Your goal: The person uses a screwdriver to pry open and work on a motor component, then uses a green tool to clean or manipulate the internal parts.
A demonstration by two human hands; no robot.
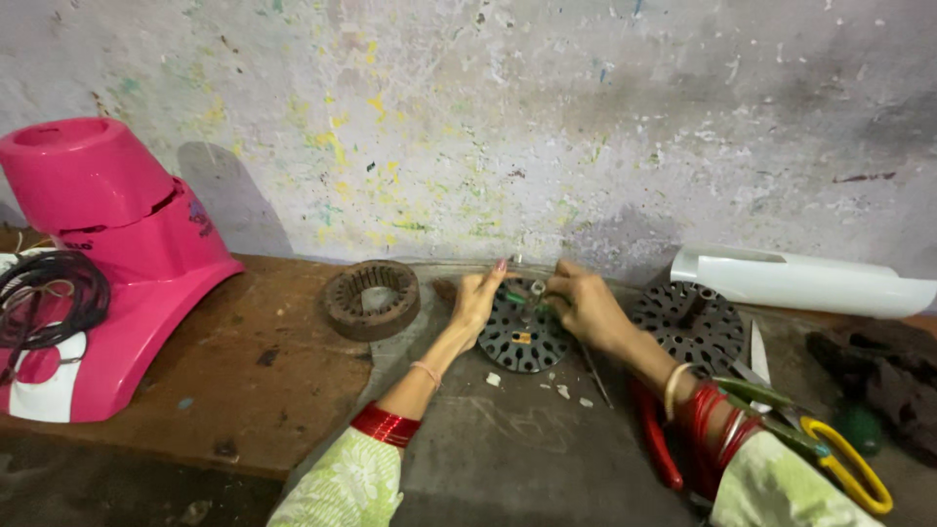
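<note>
Left hand [475, 301] is bracing the black slotted disc [524, 337] on the tabletop [508, 439], fingers pressed together along its edge — right hand [584, 304] is pinching something small at its top. Looks heavy, rigid metal; rim's probably the safest grip.

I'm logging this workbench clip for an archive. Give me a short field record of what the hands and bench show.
left hand: touching the left edge of the dark slotted disc
right hand: fingers on the disc's top edge, apparently pinching something small
second slotted disc: right of the hands
rusty ring: left of the hands
pink appliance housing: far left
white tube: by the wall
yellow-handled scissors: lower right
</note>
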